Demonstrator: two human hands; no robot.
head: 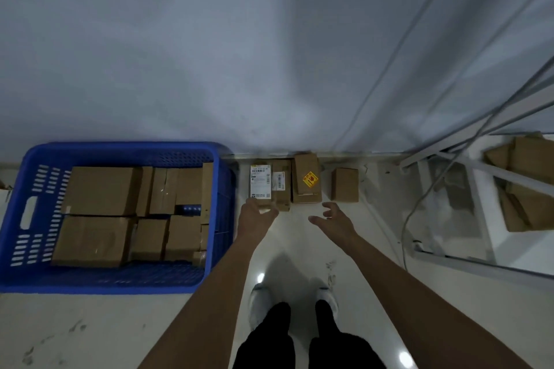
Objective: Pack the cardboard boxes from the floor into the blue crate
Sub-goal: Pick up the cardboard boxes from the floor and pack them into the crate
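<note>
Pale floor and grey wall framed us reaching for four cardboard boxes (304, 181) along the baseboard, left hand (258, 213) touching the labelled one, right hand (334, 217) spread wide (neither gripping yet). Next, we judged, came a firm grasp. Beside them, the blue crate (27, 210) sat nearly full of cartons.

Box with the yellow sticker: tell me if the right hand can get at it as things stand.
Probably yes: the right hand is open just short of the box with the yellow sticker, with only bare floor between them.
</note>
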